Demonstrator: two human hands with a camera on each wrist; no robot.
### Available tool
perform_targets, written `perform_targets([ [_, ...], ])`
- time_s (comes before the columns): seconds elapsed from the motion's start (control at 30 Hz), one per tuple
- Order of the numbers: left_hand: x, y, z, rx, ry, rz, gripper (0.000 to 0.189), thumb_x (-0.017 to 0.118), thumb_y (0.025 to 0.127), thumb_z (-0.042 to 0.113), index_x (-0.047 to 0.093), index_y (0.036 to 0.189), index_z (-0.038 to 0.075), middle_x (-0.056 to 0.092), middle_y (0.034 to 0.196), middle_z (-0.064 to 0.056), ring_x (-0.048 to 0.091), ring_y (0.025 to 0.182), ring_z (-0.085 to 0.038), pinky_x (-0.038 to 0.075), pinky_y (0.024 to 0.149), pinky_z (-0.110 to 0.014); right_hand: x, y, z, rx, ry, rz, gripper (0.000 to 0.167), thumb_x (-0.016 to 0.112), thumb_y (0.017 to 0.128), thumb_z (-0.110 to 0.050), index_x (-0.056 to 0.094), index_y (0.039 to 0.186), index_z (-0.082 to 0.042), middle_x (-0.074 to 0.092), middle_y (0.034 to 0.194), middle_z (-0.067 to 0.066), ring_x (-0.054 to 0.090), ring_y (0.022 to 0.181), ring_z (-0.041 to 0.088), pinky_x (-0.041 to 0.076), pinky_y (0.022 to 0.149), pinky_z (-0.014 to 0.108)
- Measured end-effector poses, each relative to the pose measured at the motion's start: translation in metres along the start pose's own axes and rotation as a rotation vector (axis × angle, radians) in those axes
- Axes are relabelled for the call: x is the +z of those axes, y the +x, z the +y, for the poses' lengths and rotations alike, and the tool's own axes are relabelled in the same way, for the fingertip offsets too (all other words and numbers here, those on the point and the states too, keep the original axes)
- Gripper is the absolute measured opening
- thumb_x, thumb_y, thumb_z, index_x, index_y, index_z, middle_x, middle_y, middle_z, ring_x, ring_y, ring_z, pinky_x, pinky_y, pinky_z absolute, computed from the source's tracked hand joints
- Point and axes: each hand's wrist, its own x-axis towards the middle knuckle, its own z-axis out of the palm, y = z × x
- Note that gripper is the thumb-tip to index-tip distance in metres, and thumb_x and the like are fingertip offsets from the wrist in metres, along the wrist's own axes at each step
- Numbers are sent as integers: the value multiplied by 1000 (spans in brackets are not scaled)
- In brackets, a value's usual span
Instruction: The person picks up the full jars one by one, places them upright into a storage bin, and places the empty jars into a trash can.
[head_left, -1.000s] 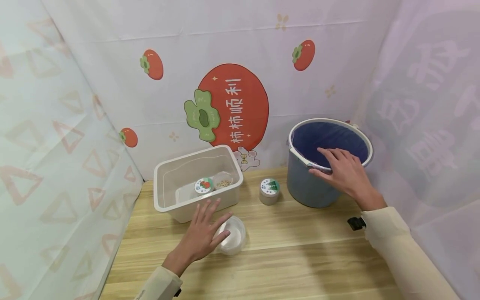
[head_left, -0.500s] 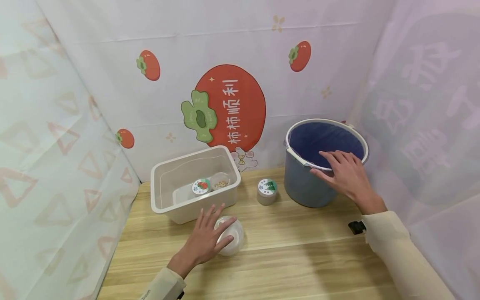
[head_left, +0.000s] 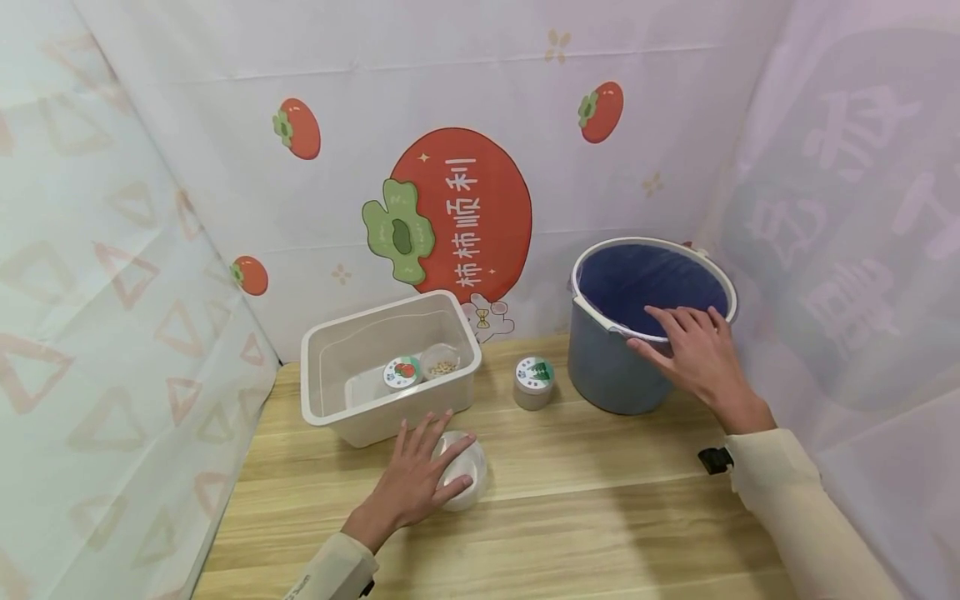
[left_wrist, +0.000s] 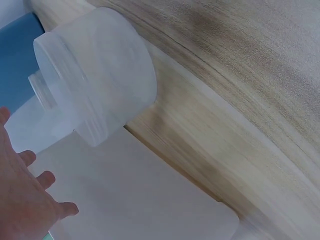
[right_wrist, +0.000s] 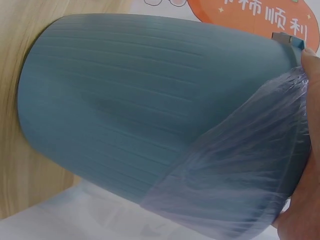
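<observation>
In the head view my left hand (head_left: 408, 483) spreads its fingers above a clear plastic jar (head_left: 477, 461), partly covering it. The left wrist view shows that hand's fingers (left_wrist: 30, 158) apart from the lidless jar (left_wrist: 115, 75), which stands on the table with a threaded rim. My right hand (head_left: 701, 354) is at the near rim of a blue-grey bucket (head_left: 611, 367), fingers over the opening and thumb outside. Seen from the right wrist, a thin translucent purple bag (right_wrist: 235, 170) folds over the bucket's rim. Whether this hand presses on the rim cannot be told.
Left of centre stands a beige tub (head_left: 442, 402), holding a round container with a tomato label (head_left: 402, 373) and a clear jar of small pale pieces (head_left: 441, 363). A small jar with a green tree label (head_left: 534, 383) stands between tub and bucket. Printed cloth walls (head_left: 360, 208) border the table.
My left hand has shifted slightly right, farther over the clear jar. The right hand has moved little at the bucket's rim. The whole view has shifted slightly.
</observation>
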Motion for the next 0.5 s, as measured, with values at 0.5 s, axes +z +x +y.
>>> perform_targets([
  [0.5, 17, 6, -1, 14, 38, -8, 75, 61, 99, 73, 49, 163, 37, 32, 176, -17, 37, 158, -50, 31, 118, -84, 6, -2, 2, -5, -29, 47, 67, 73, 99, -56, 65, 148, -11, 71, 133, 22, 57, 134, 48, 29, 123, 72],
])
